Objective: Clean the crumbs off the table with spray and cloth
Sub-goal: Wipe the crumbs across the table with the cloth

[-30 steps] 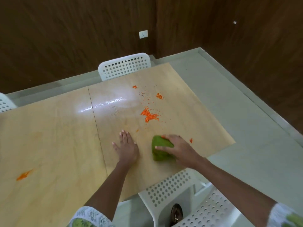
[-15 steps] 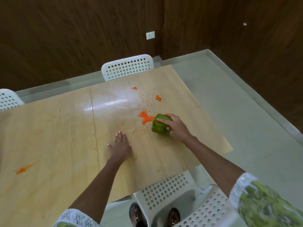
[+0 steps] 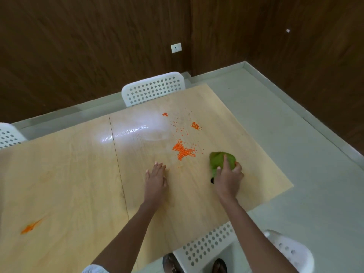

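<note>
A bunched green cloth [image 3: 218, 160] lies on the light wooden table [image 3: 78, 174]; my right hand [image 3: 228, 176] grips it from the near side, fingers curled over it. Just left of the cloth sits a pile of orange crumbs [image 3: 184, 150], with scattered crumbs and two smaller patches [image 3: 195, 125] farther back. Another orange smear [image 3: 31, 226] marks the table's near left. My left hand [image 3: 155, 178] rests flat on the table, fingers straight. No spray bottle is in view.
A white perforated chair [image 3: 153, 88] stands at the table's far side, another [image 3: 8, 134] at the far left, and two [image 3: 206, 247] at the near edge by my feet. Grey floor lies right of the table; brown walls behind.
My right hand drew the green cloth to the right and nearer, away from the crumb pile it had reached half a second ago. My left hand stayed flat on the table.
</note>
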